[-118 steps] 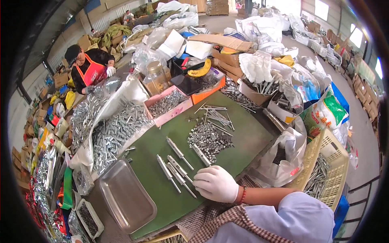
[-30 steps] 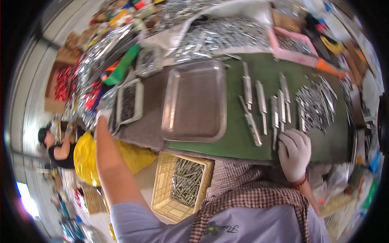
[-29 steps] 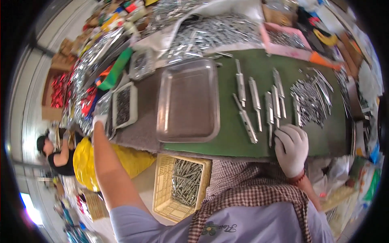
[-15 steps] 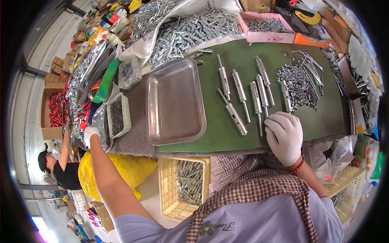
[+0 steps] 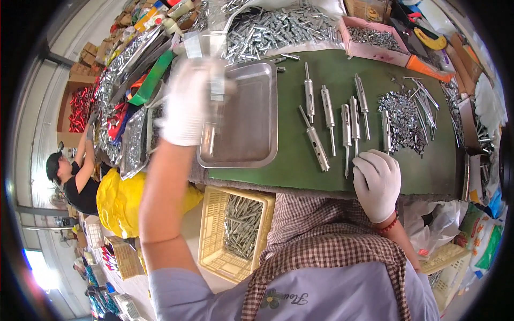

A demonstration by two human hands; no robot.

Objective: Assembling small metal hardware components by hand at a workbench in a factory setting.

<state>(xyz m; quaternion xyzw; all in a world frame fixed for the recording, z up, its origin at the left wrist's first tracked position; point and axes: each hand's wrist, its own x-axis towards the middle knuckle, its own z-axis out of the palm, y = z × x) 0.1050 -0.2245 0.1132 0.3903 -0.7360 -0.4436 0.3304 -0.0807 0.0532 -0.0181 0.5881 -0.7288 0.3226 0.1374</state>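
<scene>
My left hand (image 5: 188, 101), in a white glove, is raised over the left side of the metal tray (image 5: 274, 128). Motion smears its fingers. A pale, see-through shape (image 5: 194, 45) blurs beside them; whether the hand holds it I cannot tell. My right hand (image 5: 378, 184), also gloved, rests at the front edge of the green mat (image 5: 300, 179) with its fingers loosely bent. Just beyond its knuckles lies a slotted metal tube (image 5: 386, 128). Left of that, several slotted tubes with thin rods (image 5: 318, 150) lie spread out.
Small metal parts (image 5: 404, 123) and loose thin rods (image 5: 423, 104) are heaped at the right. Metal sleeves (image 5: 284, 29) pile up at the back beside a pink box (image 5: 372, 40). A cream crate of rods (image 5: 235, 235) stands below the edge. A co-worker (image 5: 75, 174) reaches in at far left.
My left hand has swung up and right, from the bins at the left to over the tray. My right hand stays in place on the mat. The view has shifted slightly.
</scene>
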